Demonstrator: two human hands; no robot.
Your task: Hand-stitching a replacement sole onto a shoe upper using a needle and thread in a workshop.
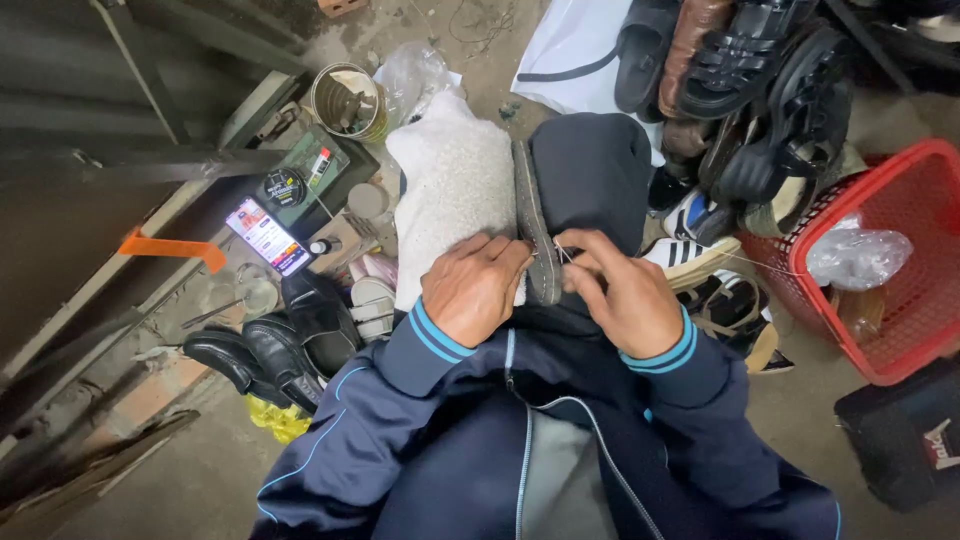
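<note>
Fleecy white shoe (450,180) steadied by left hand (472,290) — fingers curled on it, right hand (618,290) pinching thread (740,260)

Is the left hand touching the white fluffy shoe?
Touching. The head view shows the left hand pressed flat on the white fluffy shoe, fingers at its sole edge.

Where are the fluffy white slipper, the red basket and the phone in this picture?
fluffy white slipper (455,180), head view, on its woolly upper.
red basket (900,375), head view, on its front rim.
phone (268,237), head view, on its lit screen.
</note>
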